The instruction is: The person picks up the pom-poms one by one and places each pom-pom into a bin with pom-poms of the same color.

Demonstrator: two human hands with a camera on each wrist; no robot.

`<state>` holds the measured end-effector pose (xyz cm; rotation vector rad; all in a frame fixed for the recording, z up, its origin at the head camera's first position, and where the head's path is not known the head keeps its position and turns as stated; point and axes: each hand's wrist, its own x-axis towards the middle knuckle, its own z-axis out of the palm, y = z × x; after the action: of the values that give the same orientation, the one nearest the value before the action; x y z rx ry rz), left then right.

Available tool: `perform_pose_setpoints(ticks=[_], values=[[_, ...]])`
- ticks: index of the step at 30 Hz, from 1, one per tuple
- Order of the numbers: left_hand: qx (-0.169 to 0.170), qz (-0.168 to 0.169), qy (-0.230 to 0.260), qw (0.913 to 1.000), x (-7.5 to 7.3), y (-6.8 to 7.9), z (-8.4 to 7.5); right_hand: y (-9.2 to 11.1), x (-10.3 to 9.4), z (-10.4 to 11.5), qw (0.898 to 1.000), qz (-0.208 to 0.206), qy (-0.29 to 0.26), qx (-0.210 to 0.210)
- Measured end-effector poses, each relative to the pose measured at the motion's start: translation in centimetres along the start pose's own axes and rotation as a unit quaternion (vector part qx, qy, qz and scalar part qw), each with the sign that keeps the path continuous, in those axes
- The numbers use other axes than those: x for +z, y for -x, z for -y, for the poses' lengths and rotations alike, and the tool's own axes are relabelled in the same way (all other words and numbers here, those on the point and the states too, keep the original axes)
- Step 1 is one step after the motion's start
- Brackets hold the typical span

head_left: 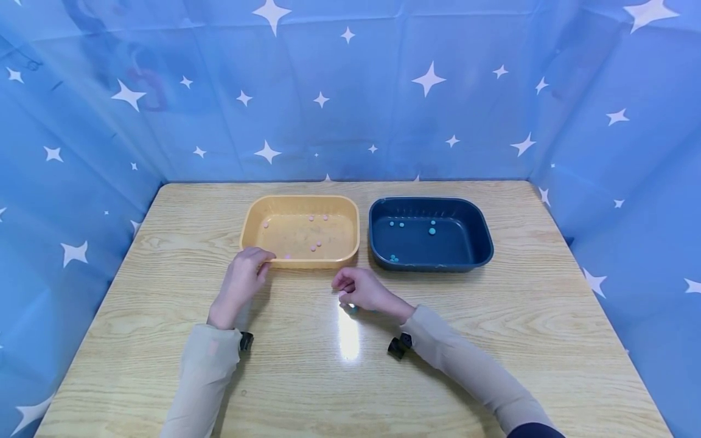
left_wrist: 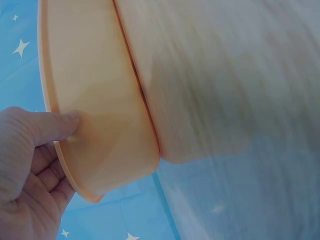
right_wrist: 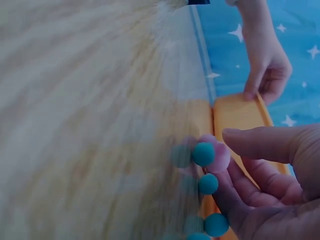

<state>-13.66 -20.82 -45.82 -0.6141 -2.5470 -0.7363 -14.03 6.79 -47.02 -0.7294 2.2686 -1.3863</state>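
In the head view, my left hand [head_left: 243, 277] holds the near left corner of the orange-yellow tub [head_left: 314, 264]. The left wrist view shows the thumb [left_wrist: 62, 125] pressed on the tub's outer wall, with fingers curled behind the rim. In front of the tubs, my right hand [head_left: 364, 289] is low over the table. Its thumb and forefinger close around a small pink ball [right_wrist: 221, 159], seen in the right wrist view. Right beside it sits a teal ball [right_wrist: 203, 154], with several more teal balls [right_wrist: 216, 225] along the fingers.
Several pink balls [head_left: 311, 218] lie inside the orange-yellow tub. To its right stands a dark blue tub [head_left: 432, 267] holding several teal balls [head_left: 432, 231]. Behind the wooden table [head_left: 296, 377] hangs a blue curtain [head_left: 361, 121] with white stars.
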Motion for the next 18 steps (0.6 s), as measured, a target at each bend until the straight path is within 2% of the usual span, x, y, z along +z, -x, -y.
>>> perform_pose_setpoints(ticks=[11, 18], values=[[-0.008, 0.008, -0.007, 0.9999, 0.00, -0.08, 0.04, -0.05, 0.26, 0.12, 1.000, -0.008, 0.025, -0.013], [-0.007, 0.003, -0.009, 0.9999, 0.09, -0.06, 0.09, -0.05, 0.15, 0.50, 1.000, -0.015, 0.012, -0.006]])
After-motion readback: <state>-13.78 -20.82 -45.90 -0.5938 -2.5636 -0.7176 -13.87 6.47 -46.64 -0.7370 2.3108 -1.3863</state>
